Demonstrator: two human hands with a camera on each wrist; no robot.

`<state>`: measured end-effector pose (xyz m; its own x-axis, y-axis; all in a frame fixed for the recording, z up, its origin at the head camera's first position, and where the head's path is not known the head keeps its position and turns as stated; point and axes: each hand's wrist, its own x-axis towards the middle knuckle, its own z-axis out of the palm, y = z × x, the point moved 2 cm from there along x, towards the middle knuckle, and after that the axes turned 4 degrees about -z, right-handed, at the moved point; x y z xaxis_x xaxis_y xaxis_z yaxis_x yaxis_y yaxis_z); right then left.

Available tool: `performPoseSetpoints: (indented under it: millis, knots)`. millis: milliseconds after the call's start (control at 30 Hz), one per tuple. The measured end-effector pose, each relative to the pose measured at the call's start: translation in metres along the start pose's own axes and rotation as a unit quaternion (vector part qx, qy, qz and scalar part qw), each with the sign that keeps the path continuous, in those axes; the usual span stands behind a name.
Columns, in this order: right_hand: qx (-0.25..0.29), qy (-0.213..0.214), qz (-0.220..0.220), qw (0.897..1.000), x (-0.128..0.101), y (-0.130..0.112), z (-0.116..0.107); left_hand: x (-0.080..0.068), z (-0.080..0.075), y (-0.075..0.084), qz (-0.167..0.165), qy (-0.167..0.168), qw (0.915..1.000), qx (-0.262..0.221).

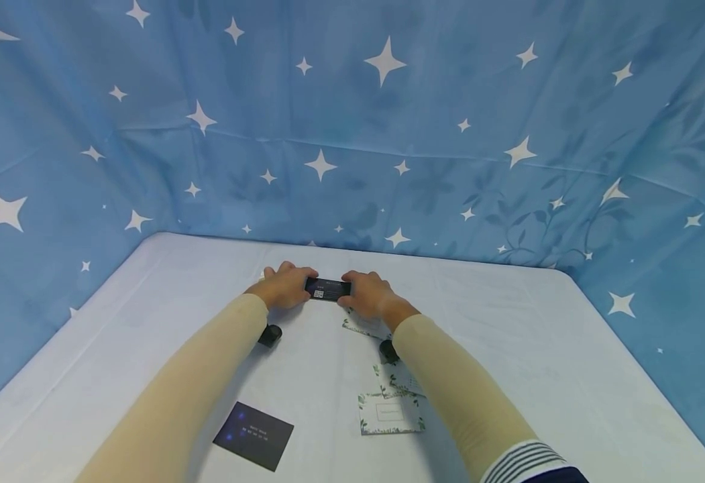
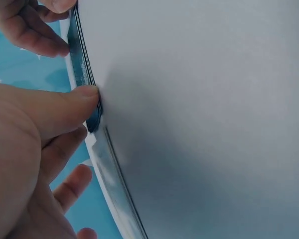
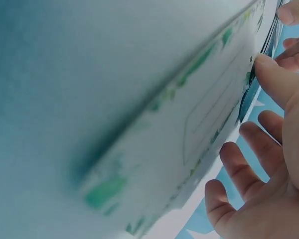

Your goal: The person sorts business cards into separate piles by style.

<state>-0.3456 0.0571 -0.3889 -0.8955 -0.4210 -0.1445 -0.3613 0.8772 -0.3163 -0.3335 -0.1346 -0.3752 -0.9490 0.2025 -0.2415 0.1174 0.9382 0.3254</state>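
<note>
Both hands hold a thin stack of dark cards (image 1: 328,290) by its two ends, near the table's far side. White print and a small square code show on the side facing the head camera. My left hand (image 1: 284,286) pinches the left end, thumb on the near side, as the left wrist view shows with the stack's edge (image 2: 84,59). At the right end my right hand (image 1: 371,295) pinches it likewise, its other fingers spread loosely. A white card with green leaves (image 3: 209,114) lies below the right hand.
On the white table (image 1: 509,349), a dark blue-black card (image 1: 253,436) lies at the near left. A leaf-bordered white card (image 1: 391,414) lies near the middle, with more such cards (image 1: 367,327) partly under the right arm. A starry blue curtain (image 1: 352,134) hangs behind.
</note>
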Motion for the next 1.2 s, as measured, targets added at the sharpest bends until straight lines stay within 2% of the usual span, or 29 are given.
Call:
performPoseSetpoints:
  millis: [200,333,533,733,833,967,1200]
  knots:
    - [0.035,0.01,-0.014,0.999,-0.009,-0.008,-0.009,-0.009,-0.007,-0.004,0.001,0.011,0.9997,-0.02]
    - [0.061,0.012,-0.04,0.997,-0.019,-0.015,-0.014,-0.025,-0.011,-0.016,0.011,0.01,0.9993,-0.034]
    - [0.09,0.001,-0.092,0.992,-0.055,-0.031,-0.011,-0.066,-0.006,-0.033,0.056,0.002,0.9976,-0.041]
    - [0.101,-0.03,-0.127,0.986,-0.089,-0.049,0.004,-0.109,0.002,-0.031,0.095,-0.001,0.9943,-0.049]
    - [0.097,-0.039,-0.144,0.984,-0.105,-0.058,0.011,-0.132,0.008,-0.029,0.103,-0.006,0.9932,-0.054]
    - [0.064,-0.04,-0.168,0.983,-0.125,-0.069,0.018,-0.16,0.016,-0.029,0.107,-0.025,0.9917,-0.067]
    - [0.056,-0.047,-0.194,0.978,-0.148,-0.082,0.025,-0.192,0.031,-0.038,0.112,-0.042,0.9893,-0.083]
